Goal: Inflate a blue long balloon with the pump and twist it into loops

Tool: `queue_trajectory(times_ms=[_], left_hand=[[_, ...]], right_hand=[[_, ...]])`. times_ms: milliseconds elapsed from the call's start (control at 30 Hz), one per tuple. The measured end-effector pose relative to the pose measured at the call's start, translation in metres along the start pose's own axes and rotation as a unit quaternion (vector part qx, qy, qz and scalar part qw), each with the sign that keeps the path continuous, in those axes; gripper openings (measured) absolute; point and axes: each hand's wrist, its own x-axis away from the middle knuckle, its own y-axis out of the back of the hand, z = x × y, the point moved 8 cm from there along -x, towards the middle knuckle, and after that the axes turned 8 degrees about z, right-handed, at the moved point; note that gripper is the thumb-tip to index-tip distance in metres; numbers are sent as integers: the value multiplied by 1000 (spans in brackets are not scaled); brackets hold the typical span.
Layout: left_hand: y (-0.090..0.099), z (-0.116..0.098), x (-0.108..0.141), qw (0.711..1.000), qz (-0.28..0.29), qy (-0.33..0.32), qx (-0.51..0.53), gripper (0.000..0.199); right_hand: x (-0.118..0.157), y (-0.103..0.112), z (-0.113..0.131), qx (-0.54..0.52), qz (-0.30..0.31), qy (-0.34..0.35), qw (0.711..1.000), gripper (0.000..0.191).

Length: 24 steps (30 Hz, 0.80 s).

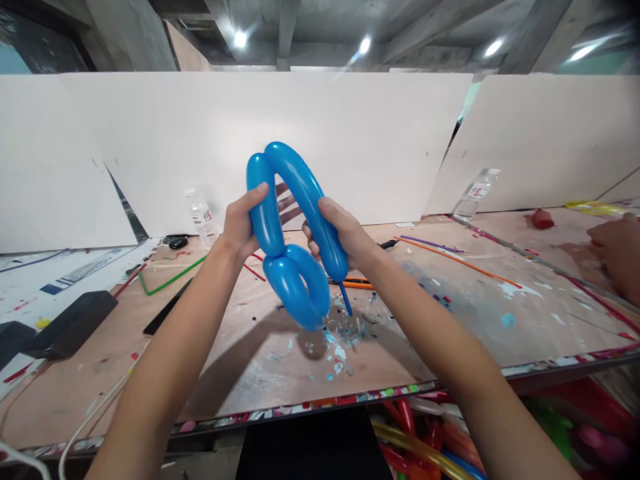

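Note:
A long blue balloon (300, 180) is held up above the table, bent sharply at its top. Its left part runs down to a twist, below which two segments form a loop. My left hand (247, 213) holds the left segment, thumb in front and fingers behind it. Around the lower half of the right segment, my right hand (337, 227) is closed. A thin uninflated tip hangs from that segment's lower end, just above the table.
The wooden table (240, 373) bears balloon scraps, a black box (73, 323) and a dark flat object (167, 307). Clear bottles (201, 217) stand near white panels (320, 107). Another person's hand (617, 247) is at the right. Colourful balloons (425, 447) lie below the table edge.

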Motion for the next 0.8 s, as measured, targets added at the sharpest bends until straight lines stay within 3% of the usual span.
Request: queue_trajectory(times_ms=[133, 267, 333, 467, 567, 667, 800], left_hand=[[-2, 32, -2, 998, 40, 26, 38, 58], [20, 54, -2, 998, 25, 41, 28, 60], [29, 61, 0, 998, 16, 52, 30, 56], [39, 53, 7, 999, -32, 10, 24, 50], [35, 42, 11, 998, -49, -29, 18, 56], [23, 41, 15, 999, -20, -21, 37, 67], [17, 45, 20, 998, 16, 2, 63, 79]], right_hand=[[-15, -1, -11, 101, 4, 10, 995, 52], [-20, 2, -24, 242, 27, 1, 970, 71], [-21, 3, -31, 261, 43, -3, 964, 74], [-18, 5, -59, 86, 96, -105, 986, 60], [-12, 3, -75, -68, 121, -184, 973, 45], [-14, -2, -75, -112, 135, -156, 972, 33], [-15, -16, -76, -90, 144, -135, 976, 32]])
